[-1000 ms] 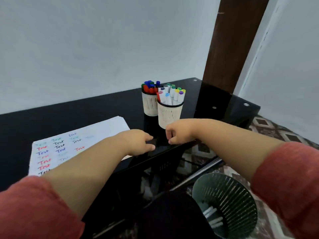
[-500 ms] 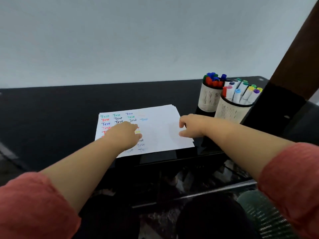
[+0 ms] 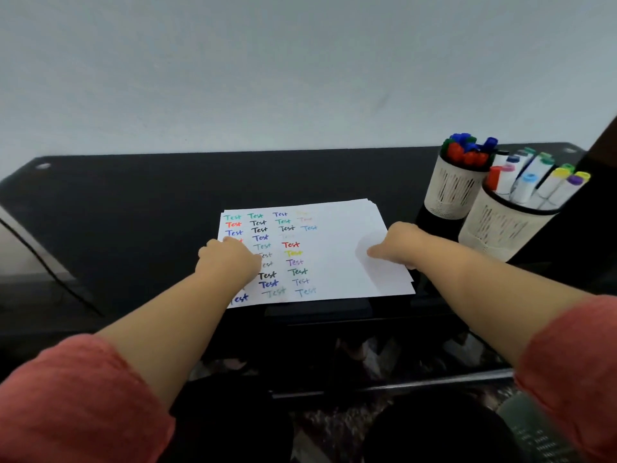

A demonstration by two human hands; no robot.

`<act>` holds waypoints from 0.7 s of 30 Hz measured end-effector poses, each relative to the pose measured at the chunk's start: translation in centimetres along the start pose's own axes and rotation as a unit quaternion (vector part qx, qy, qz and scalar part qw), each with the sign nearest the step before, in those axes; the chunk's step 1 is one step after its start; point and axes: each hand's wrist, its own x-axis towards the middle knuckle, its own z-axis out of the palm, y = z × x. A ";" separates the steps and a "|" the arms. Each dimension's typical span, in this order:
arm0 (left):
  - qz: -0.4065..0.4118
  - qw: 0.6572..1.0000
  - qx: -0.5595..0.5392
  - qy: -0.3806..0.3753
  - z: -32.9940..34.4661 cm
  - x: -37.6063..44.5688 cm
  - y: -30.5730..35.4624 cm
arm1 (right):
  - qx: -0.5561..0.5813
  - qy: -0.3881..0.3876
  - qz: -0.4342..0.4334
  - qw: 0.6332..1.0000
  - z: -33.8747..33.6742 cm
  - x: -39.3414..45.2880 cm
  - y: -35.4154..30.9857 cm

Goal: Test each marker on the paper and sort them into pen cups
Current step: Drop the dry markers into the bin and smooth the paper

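Both hands are down on the paper right now and neither one has a marker in it. The left hand (image 3: 230,262) rests on the left part of the white sheet of paper (image 3: 340,242) with its fingers curled under, covering a few of the words, and the right hand (image 3: 395,245) sits on the blank right side, fingers loosely bent, holding nothing as far as I can see. The sheet looks like the top of a small stack and lies flat near the front of the glossy black worktop (image 3: 133,208), filled with rows of "Test" in teal, red, blue, black, yellow, purple and green, some pretty faint. Off to the right stand two cream mesh pen cups: the back cup (image 3: 450,192) is packed with red, blue and green caps, and the front cup (image 3: 500,228) has white-bodied markers with pastel caps. No loose markers in sight, so I'd guess testing and sorting is basically done.
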 end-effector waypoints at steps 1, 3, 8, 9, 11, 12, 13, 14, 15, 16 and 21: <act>0.002 1.000 -0.005 0.006 0.1 0.1 0.2 | 0.011 -0.002 0.002 1.000 -0.1 0.1 0.0; 0.003 1.000 -0.010 0.018 0.3 0.3 0.4 | 0.042 -0.010 0.005 0.999 -0.3 0.5 0.0; 0.016 0.999 -0.010 0.032 0.4 0.7 0.8 | 0.190 0.006 0.045 0.981 0.0 1.8 0.8; 0.021 0.999 -0.012 0.034 0.4 0.8 0.9 | 0.199 0.005 0.050 0.979 0.0 2.1 0.9; 0.031 0.999 -0.015 0.034 0.3 1.0 1.1 | 0.176 -0.011 0.053 0.983 -0.1 2.6 1.1; 0.034 0.999 -0.017 0.034 0.2 1.1 1.3 | 0.164 -0.015 0.055 0.985 -0.2 2.7 1.1; 0.038 0.999 -0.019 0.034 0.2 1.1 1.4 | 0.158 -0.013 0.054 0.986 -0.3 2.9 1.2; 0.043 0.998 -0.021 0.037 0.2 1.2 1.6 | 0.151 -0.007 0.054 0.987 -0.4 3.1 1.4; 0.049 0.998 -0.023 0.039 0.2 1.3 1.8 | 0.140 0.001 0.057 0.988 -0.5 3.2 1.6; 0.057 0.997 -0.027 0.041 0.3 1.4 2.1 | 0.131 0.010 0.065 0.989 -0.6 3.2 1.8; 0.090 0.990 -0.101 0.034 0.6 2.3 3.3 | 0.100 0.031 0.064 0.992 -0.8 3.4 3.2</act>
